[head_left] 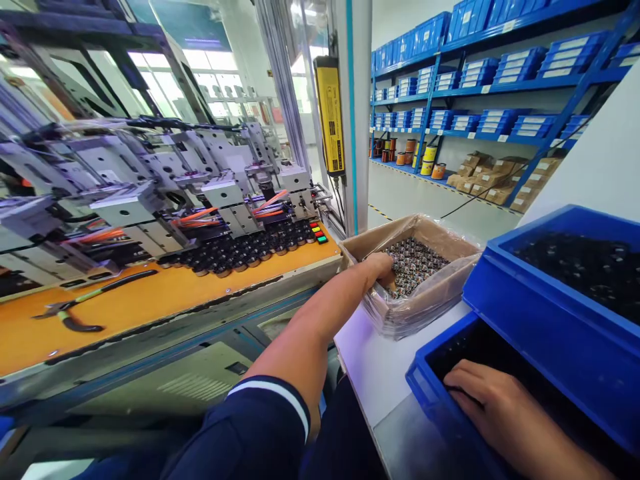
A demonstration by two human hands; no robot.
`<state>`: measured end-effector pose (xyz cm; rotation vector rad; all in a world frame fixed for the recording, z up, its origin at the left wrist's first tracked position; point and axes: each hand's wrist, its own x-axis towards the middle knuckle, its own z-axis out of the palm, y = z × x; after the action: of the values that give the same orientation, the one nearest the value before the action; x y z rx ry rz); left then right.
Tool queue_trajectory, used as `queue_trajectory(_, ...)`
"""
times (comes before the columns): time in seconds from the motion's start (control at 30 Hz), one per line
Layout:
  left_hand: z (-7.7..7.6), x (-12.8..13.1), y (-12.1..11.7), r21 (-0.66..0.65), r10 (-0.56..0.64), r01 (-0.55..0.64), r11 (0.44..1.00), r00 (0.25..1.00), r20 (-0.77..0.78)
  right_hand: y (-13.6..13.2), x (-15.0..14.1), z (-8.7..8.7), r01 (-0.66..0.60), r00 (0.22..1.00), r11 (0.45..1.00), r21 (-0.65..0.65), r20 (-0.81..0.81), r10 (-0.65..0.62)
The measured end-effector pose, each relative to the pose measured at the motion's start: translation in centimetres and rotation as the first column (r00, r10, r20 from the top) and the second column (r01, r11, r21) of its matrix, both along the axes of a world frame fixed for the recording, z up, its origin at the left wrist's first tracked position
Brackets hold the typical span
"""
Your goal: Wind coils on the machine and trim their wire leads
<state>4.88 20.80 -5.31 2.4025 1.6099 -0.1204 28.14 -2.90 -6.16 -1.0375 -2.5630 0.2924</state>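
My left hand reaches over the near left wall of a plastic-lined cardboard box. Its fingers curl down among many small metal parts, and the fingertips are hidden there. At the lower right, my right hand is at the front of a lower blue bin with a dark interior. The thumb and fingers of that hand are drawn together; whatever lies between them is too dark to make out.
An upper blue bin of small black parts overlaps the lower one. Left stands a machine with an orange worktop, rows of dark round parts and pliers. Blue shelving with bins stands behind.
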Motion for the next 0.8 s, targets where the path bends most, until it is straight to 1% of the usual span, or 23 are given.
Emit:
queue_trajectory(0.07, 1.3, 0.1, -0.8, 0.070, 0.024, -0.036, 0.997, 0.987, 0.158, 0.2, 0.1, 0.1, 0.012, 0.999, 0.995, 0.095, -0.045, -0.008)
queue_trajectory(0.1, 2.0, 0.1, -1.5, 0.114, 0.032, -0.063, 0.991, 0.967, 0.253, 0.3, 0.2, 0.2, 0.033, 0.998, 0.990, 0.138, -0.064, -0.025)
queue_trajectory(0.13, 2.6, 0.2, -2.4, 0.164, 0.028, -0.090, 0.982, 0.936, 0.350, 0.4, 0.2, 0.3, 0.062, 0.995, 0.982, 0.178, -0.084, -0.047)
queue_trajectory(0.2, 3.4, 0.2, -5.3, 0.254, -0.016, -0.143, 0.957, 0.845, 0.535, 0.6, 0.3, 0.7, 0.120, 0.987, 0.962, 0.245, -0.137, -0.088)
queue_trajectory(0.23, 3.5, 0.3, -7.2, 0.287, -0.050, -0.164, 0.944, 0.787, 0.615, 0.6, 0.3, 0.9, 0.143, 0.981, 0.952, 0.269, -0.162, -0.102)
queue_trajectory(0.3, 3.0, 0.3, -11.6, 0.318, -0.125, -0.177, 0.931, 0.665, 0.737, 0.6, 0.2, 1.3, 0.179, 0.972, 0.934, 0.308, -0.204, -0.119)
queue_trajectory(0.37, 2.1, 0.0, -16.3, 0.313, -0.171, -0.175, 0.933, 0.550, 0.818, 0.5, -0.3, 1.7, 0.201, 0.966, 0.921, 0.334, -0.222, -0.131)
queue_trajectory(0.43, 1.3, -0.8, -20.4, 0.292, -0.193, -0.166, 0.942, 0.444, 0.875, 0.4, -0.7, 1.9, 0.214, 0.960, 0.913, 0.348, -0.247, -0.131)
queue_trajectory(0.47, 1.1, -1.2, -22.1, 0.263, -0.189, -0.168, 0.950, 0.360, 0.914, 0.4, -0.9, 2.0, 0.216, 0.955, 0.911, 0.351, -0.269, -0.123)
queue_trajectory(0.5, 1.1, -1.7, -23.5, 0.204, -0.158, -0.174, 0.963, 0.245, 0.957, 0.3, -1.1, 2.0, 0.217, 0.949, 0.910, 0.352, -0.296, -0.112)
queue_trajectory(0.53, 1.1, -2.1, -24.7, 0.148, -0.121, -0.177, 0.973, 0.155, 0.981, 0.2, -1.2, 2.1, 0.220, 0.941, 0.908, 0.355, -0.321, -0.102)
queue_trajectory(0.57, 1.2, -2.5, -25.8, 0.097, -0.083, -0.178, 0.979, 0.082, 0.993, 0.0, -1.3, 2.2, 0.221, 0.936, 0.906, 0.360, -0.339, -0.094)
queue_trajectory(0.6, 1.4, -2.8, -26.7, 0.054, -0.049, -0.175, 0.983, 0.033, 0.998, -0.3, -1.6, 2.4, 0.221, 0.933, 0.905, 0.364, -0.349, -0.087)
queue_trajectory(0.7, 2.2, -3.4, -29.0, 0.014, -0.015, -0.163, 0.987, -0.004, 1.000, -2.0, -3.0, 3.8, 0.189, 0.936, 0.906, 0.378, -0.347, -0.050)
queue_trajectory(0.8, 2.7, -3.7, -30.8, -0.013, 0.011, -0.144, 0.989, -0.021, 1.000, -4.4, -5.5, 5.7, 0.062, 0.916, 0.935, 0.348, -0.392, 0.086)
